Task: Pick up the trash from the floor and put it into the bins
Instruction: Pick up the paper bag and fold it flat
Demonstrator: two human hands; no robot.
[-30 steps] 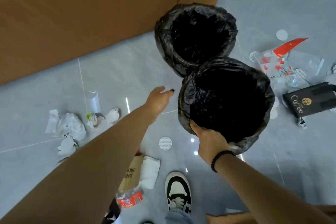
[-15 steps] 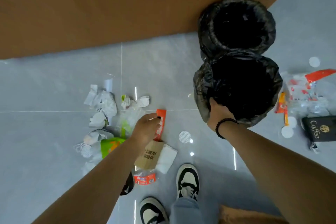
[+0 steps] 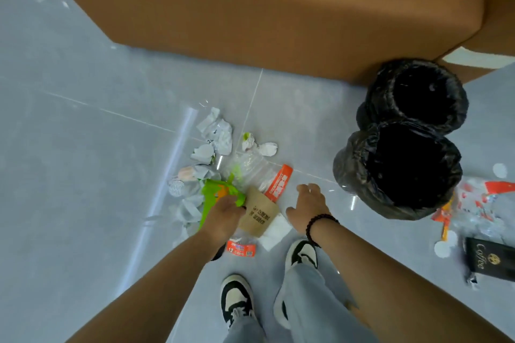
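Left hand (image 3: 223, 211): fingers curled on green wrapper (image 3: 214, 195), pinching it.
Right hand (image 3: 308, 207): spread, holding nothing, hovering beside brown paper cup (image 3: 257, 214).
Bins (image 3: 395, 172): right of right hand.

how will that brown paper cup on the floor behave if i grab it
The brown paper cup lies on its side, so it may roll when nudged. It looks empty and thin-walled, so probably light and easily crushed. The left hand is right beside it.
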